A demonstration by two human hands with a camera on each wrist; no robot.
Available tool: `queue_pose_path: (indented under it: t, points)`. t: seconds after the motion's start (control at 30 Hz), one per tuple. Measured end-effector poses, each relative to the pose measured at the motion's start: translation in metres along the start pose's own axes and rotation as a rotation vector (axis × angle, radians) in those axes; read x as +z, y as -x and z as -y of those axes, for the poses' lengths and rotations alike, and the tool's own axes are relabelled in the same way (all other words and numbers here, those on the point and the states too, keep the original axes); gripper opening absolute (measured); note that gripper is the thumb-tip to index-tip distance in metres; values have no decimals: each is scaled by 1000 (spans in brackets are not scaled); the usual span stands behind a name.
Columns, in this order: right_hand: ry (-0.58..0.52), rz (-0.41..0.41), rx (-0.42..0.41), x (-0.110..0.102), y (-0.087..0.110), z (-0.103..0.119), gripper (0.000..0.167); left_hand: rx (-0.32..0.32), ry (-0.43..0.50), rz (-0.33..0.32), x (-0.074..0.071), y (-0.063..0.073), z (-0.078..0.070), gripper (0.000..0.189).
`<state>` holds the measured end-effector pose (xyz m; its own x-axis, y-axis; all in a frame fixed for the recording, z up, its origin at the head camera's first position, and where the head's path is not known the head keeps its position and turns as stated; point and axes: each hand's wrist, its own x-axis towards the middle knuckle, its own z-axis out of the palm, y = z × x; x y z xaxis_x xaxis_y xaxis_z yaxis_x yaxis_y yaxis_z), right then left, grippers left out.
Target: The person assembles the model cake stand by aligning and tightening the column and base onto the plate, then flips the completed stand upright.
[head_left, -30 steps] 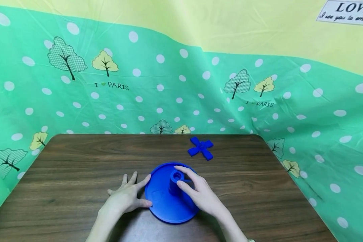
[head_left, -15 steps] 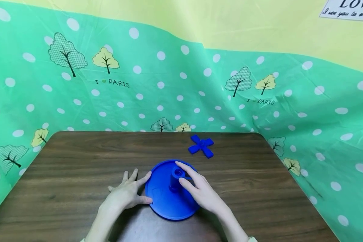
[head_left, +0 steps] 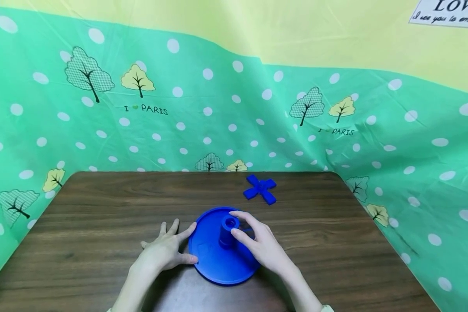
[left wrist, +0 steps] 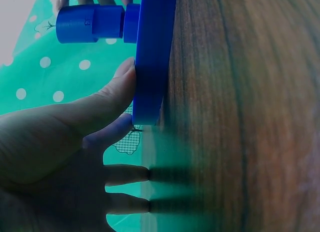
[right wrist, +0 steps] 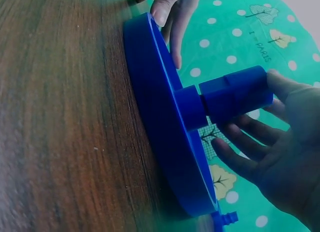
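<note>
On the table lies a round blue base (head_left: 214, 264) with a raised rim. From its middle rises a blue hollow cylinder (head_left: 227, 234), upright, with a hole in its top. A short collar (right wrist: 191, 107) sits beneath the cylinder, and a narrow groove shows between the two in the right wrist view. My right hand (head_left: 266, 248) pinches the cylinder near its top between thumb and fingers, the other fingers loosely bent beside it. My left hand (head_left: 161, 251) has its fingers spread; thumb and index finger touch the base's left rim, while the other fingertips rest on the table.
A blue four-bladed cross piece (head_left: 260, 189) lies farther back on the wooden table (head_left: 101, 216), with a small stub showing in the right wrist view. A green and yellow printed cloth (head_left: 218, 95) hangs behind and along the sides.
My right index fingertip has shifted slightly to the right around the cylinder's top. The left hand stays at the rim, and the head view has moved a little.
</note>
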<state>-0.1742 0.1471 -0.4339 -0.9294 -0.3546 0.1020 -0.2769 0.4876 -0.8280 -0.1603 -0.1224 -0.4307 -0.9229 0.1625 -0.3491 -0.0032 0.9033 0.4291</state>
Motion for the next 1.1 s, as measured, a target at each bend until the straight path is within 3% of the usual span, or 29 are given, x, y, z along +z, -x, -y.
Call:
queue_pose_path:
  t: [0.1,0.33,0.7,0.87,1.1]
  points:
    - [12,-1,-10,0,1,-2,46,4,0,-2,1,0,-1,94]
    - [-3,80,-29,1,0,-2,46,6,-6,-3,1,-2,0,94]
    - [-14,5,-13,5,0,-2,46,7,-2,-8,1,-2,1,94]
    - [-21,34,-13,4,-1,-1,51,4,-3,-5,1,-2,0,94]
    - [-23,74,-7,4,-1,0,42,-5,0,0,1,-2,0,94]
